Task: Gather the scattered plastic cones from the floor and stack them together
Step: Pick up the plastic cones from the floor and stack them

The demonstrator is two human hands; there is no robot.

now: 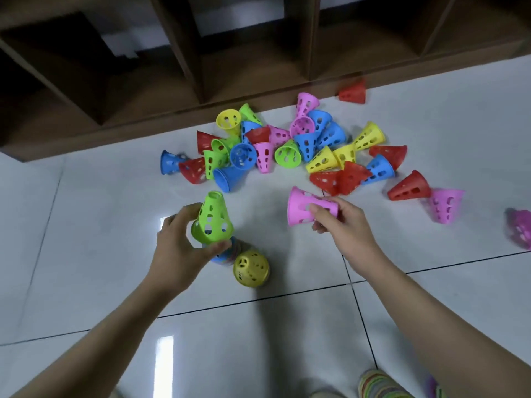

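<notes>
Left hand (184, 248) is on the green cone (212, 219), fingers curled round its wide skirt, thumb on the near side, narrow tip pointing up and slightly away. That cone sits on top of a short stack (225, 255) standing on the floor (100, 214); only a sliver of blue and other rims shows beneath the hand, so how many are in the stack I cannot tell. Just beside it, a yellow cone (251, 268) stands upright on the tile, touching or nearly touching the stack.

Right hand (342, 218) holds the pink cone (311, 206) above the floor, fingers and thumb pinching it at the narrow end, wide mouth facing left toward the stack. The wrist is bent slightly, forearm reaching in from the lower right.

The step in hand looks like capping the stack with pink. To do it well: turn the pink cone so its mouth faces down, centre it over the green tip, and let it drop straight so the rims nest instead of jamming crooked. The left hand should steady the stack low on the skirt, then slide clear so fingers are not trapped between rims.

Plenty left: the main heap of cones (287, 147) lies near the wooden shelf (201, 67), with a red cone (409, 186) and others well apart to the right.
</notes>
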